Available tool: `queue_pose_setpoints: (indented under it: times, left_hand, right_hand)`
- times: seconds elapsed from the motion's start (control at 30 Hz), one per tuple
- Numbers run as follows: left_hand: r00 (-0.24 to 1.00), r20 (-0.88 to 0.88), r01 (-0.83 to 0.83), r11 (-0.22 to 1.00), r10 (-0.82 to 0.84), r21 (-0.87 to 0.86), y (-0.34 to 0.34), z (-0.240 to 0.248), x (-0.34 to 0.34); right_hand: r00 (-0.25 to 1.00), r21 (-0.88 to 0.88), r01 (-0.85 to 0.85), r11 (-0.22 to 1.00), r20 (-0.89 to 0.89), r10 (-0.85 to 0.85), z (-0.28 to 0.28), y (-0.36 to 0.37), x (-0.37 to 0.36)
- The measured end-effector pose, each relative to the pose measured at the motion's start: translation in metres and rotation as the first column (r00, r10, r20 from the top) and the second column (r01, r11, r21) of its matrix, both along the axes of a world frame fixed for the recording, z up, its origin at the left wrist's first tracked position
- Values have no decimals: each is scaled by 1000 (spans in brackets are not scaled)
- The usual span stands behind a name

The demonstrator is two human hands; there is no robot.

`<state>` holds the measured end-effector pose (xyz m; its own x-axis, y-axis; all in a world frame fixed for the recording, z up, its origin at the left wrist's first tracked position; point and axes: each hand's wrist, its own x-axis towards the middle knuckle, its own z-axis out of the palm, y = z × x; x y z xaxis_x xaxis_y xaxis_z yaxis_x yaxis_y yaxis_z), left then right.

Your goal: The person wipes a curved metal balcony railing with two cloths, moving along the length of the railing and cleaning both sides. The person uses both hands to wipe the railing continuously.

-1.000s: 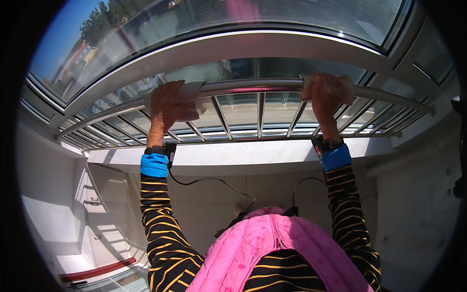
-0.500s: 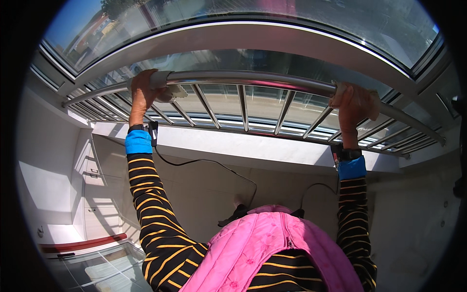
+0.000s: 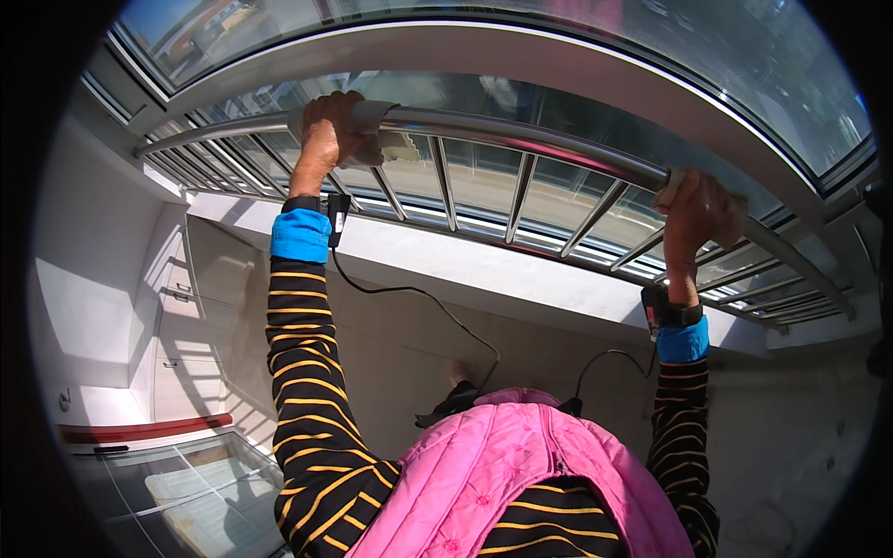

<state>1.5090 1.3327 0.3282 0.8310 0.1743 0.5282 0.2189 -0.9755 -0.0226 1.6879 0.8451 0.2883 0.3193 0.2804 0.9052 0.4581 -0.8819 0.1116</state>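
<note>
A shiny metal handrail (image 3: 521, 138) runs across in front of the window. My left hand (image 3: 327, 128) is wrapped over its left part, closed on a pale cloth (image 3: 372, 115) that lies around the tube, with a scalloped edge hanging below. Farther right, my right hand (image 3: 696, 206) grips another pale cloth (image 3: 731, 221) against the same rail. Most of that second cloth is hidden under the fingers. Both wrists carry black straps with small devices, beside blue cuffs.
Upright metal bars (image 3: 521, 197) stand below the rail, above a white ledge (image 3: 465, 256). Beyond is window glass (image 3: 577, 56). A black cable (image 3: 419, 290) hangs from my left wrist device. White drawers (image 3: 186, 316) and a glass-topped cabinet (image 3: 186, 493) with a red edge are at left.
My left hand has slid to the right along the rail with its cloth. My right hand has shifted slightly right with its own cloth. The whole view has tilted a little.
</note>
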Motion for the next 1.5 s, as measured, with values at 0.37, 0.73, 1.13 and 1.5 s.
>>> queue_pose_setpoints:
  times: [0.37, 0.73, 1.13, 1.5]
  left_hand:
    - [990, 134, 42, 997, -49, 60, -3, -13, 1]
    - [971, 225, 87, 996, -85, 1, -9, -20, 2]
    - [955, 245, 182, 982, -167, -41, -8, -19, -3]
    - [937, 246, 275, 958, -246, -88, -2, -19, -2]
  right_hand:
    - [930, 88, -347, 934, -97, 354, 1, 179, -71]
    - [923, -118, -371, 921, -157, 352, 9, 246, -97]
    - [735, -6, -512, 859, -520, 435, 31, 237, -83]
    - [817, -121, -492, 862, -405, 410, 42, 241, -83]
